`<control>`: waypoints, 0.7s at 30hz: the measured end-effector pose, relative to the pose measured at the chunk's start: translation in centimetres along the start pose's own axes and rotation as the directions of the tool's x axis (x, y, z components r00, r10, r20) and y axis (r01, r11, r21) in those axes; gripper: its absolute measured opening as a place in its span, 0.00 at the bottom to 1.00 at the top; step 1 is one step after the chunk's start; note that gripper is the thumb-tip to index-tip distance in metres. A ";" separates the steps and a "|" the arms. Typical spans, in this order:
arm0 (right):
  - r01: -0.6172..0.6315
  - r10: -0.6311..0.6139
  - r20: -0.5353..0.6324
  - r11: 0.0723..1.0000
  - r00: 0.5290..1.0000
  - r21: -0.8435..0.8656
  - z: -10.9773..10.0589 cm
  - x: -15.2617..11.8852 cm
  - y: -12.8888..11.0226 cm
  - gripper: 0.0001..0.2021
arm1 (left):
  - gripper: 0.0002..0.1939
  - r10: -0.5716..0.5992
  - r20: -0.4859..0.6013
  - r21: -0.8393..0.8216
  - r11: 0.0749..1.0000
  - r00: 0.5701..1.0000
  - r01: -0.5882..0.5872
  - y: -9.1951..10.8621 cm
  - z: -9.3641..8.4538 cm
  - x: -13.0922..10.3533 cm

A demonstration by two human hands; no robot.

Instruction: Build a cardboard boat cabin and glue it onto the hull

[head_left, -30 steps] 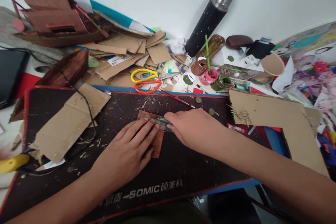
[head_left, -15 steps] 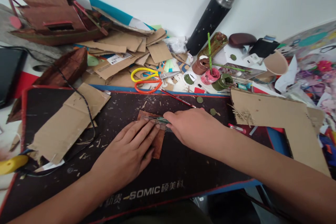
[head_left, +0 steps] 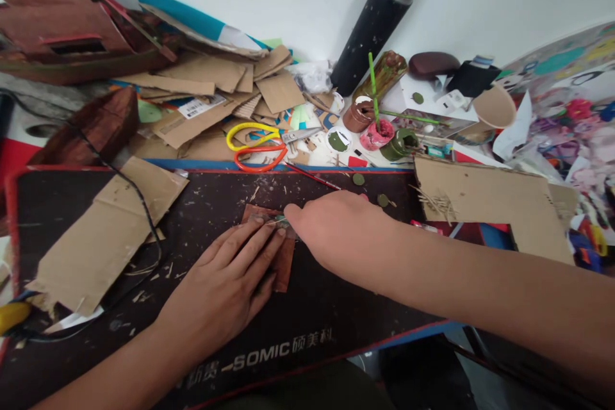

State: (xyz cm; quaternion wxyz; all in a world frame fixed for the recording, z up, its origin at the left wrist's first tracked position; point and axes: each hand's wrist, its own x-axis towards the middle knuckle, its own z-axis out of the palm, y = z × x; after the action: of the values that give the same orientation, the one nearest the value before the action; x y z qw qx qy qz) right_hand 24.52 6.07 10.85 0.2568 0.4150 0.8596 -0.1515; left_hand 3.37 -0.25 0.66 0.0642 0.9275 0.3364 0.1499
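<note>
My left hand point(head_left: 223, 282) lies flat with its fingers stretched out. It presses a clear plastic strip, apparently a ruler point(head_left: 291, 232), onto a small brown-painted piece of cardboard point(head_left: 284, 269) on the dark mat point(head_left: 355, 295). My right hand point(head_left: 343, 230) is closed around a slim green utility knife point(head_left: 281, 220), just beyond the left fingertips. Only a bit of the knife shows past the thumb; its blade tip against the cardboard cannot be made out. Fingers and palm hide most of the strip.
Yellow-and-orange scissors point(head_left: 259, 148) and a red pencil point(head_left: 314, 176) lie at the mat's back edge. Open paint jars point(head_left: 377, 134) stand behind, near a black thermos point(head_left: 369, 25). Cardboard pieces lie left point(head_left: 108, 237) and right point(head_left: 485, 189). A black cable point(head_left: 148, 218) crosses the left side.
The view has shifted, so most things sit further left. My right hand has turned and moved closer to the left fingers, covering more of the knife. My left hand stays pressed on the strip.
</note>
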 end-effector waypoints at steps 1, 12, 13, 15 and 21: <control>-0.006 0.006 -0.004 1.000 1.000 -0.008 0.0 -0.1 -0.1 0.12 | 0.26 0.001 0.001 -0.001 1.000 1.000 -0.001 0.0 0.0 0.0; -0.035 0.035 0.017 0.999 0.999 -0.023 0.3 -1.0 -0.1 0.12 | 0.26 -0.032 0.025 0.003 0.999 0.999 0.032 0.1 0.1 -0.1; -0.039 0.040 0.020 0.999 0.999 -0.022 0.3 -1.0 0.0 0.12 | 0.26 -0.032 0.025 0.003 0.999 0.999 0.032 0.1 0.1 -0.2; -0.041 0.041 0.029 0.999 0.999 -0.018 0.3 -1.2 0.0 0.12 | 0.26 -0.031 0.019 0.000 1.000 0.999 0.032 0.1 0.2 -0.2; -0.082 0.082 0.027 0.997 0.996 -0.007 0.8 -1.6 0.1 0.11 | 0.27 -0.036 0.026 -0.025 0.999 0.999 0.037 0.1 0.3 -0.3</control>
State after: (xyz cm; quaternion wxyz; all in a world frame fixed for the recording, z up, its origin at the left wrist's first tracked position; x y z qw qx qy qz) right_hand 25.65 4.72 11.07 0.2756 0.4470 0.8387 -0.1439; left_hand 3.32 -0.52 0.32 0.0829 0.9221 0.3507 0.1409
